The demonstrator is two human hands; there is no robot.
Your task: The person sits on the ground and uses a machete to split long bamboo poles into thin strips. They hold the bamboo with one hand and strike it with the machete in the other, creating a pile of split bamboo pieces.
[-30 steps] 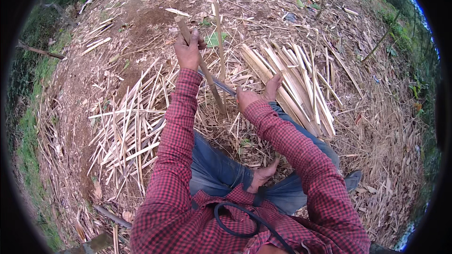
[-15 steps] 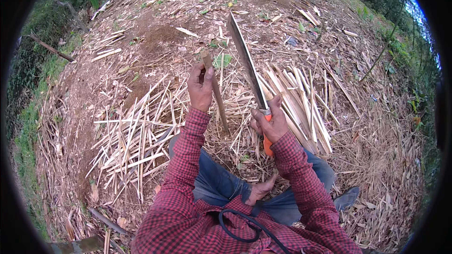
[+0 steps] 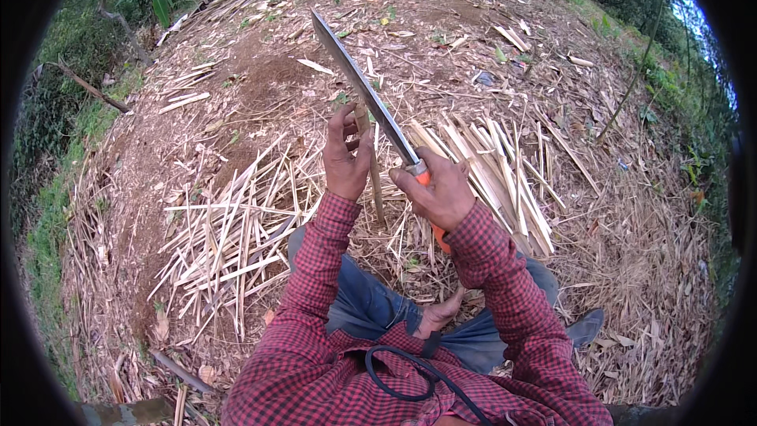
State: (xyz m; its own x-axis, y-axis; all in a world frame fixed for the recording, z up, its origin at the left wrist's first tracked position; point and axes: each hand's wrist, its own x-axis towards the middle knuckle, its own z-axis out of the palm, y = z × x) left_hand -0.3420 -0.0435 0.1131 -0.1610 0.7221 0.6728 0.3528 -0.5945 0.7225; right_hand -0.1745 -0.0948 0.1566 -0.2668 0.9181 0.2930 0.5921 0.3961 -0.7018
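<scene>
In front of me a narrow piece of split wood, perhaps bamboo (image 3: 377,189), stands upright with its lower end at the ground. Near its top, my left hand (image 3: 347,159) holds it between thumb and fingers. My right hand (image 3: 443,189) is wrapped round the orange handle of a machete (image 3: 367,88). The long blade slants up and to the left, passing by the top of the wood piece; whether it touches cannot be made out.
A loose heap of thin pale strips (image 3: 236,241) lies to my left. Wider split slats (image 3: 493,173) are stacked at the right. Wood chips and dry leaves litter the ground. My crossed legs in blue jeans (image 3: 371,300) are close below my hands.
The machete has swung left, its tip now beyond the wood piece rather than to its right. My right hand has moved left and turned over; my left hand is slightly lower and further right.
</scene>
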